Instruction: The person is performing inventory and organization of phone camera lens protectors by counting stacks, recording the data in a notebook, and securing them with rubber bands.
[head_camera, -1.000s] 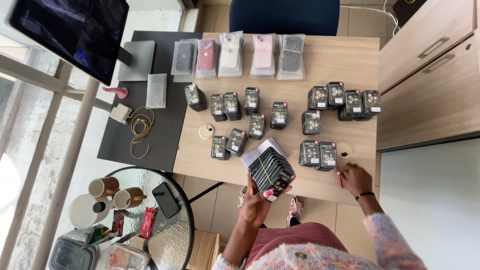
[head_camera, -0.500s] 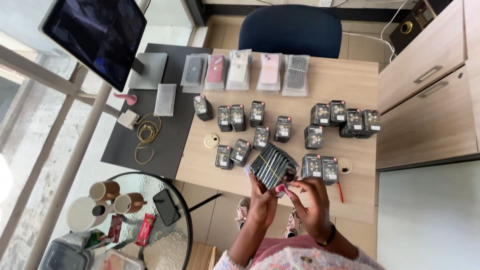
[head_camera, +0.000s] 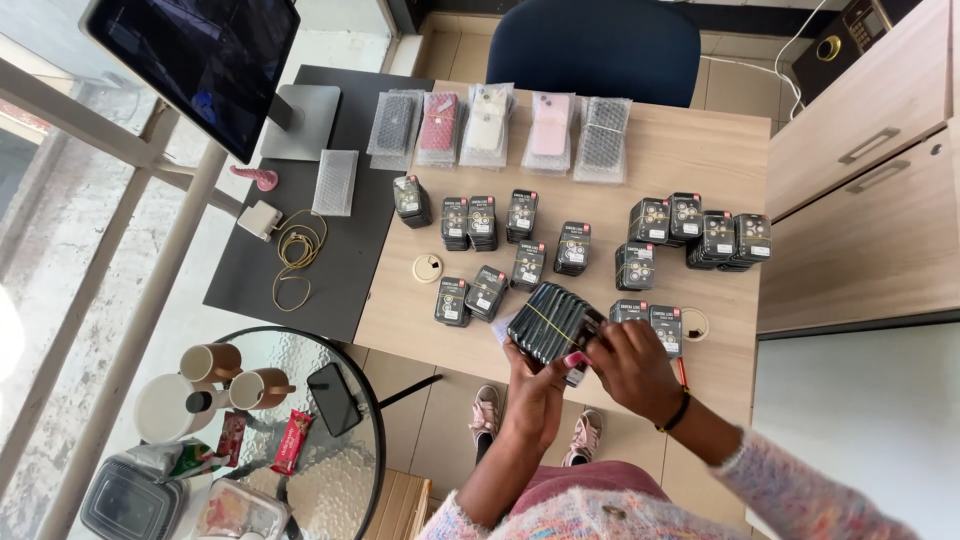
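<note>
Black box bundle (head_camera: 553, 322) (both hands gripping).

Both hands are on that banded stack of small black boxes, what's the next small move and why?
Probably settle the yellow rubber band squarely around the stack of small black boxes. The left hand supports it from below while the right hand grips its end, and the band sits slanted.

Wooden desk (head_camera: 690, 160): black box stacks (head_camera: 700, 230), bagged phone cases (head_camera: 500, 125).
</note>
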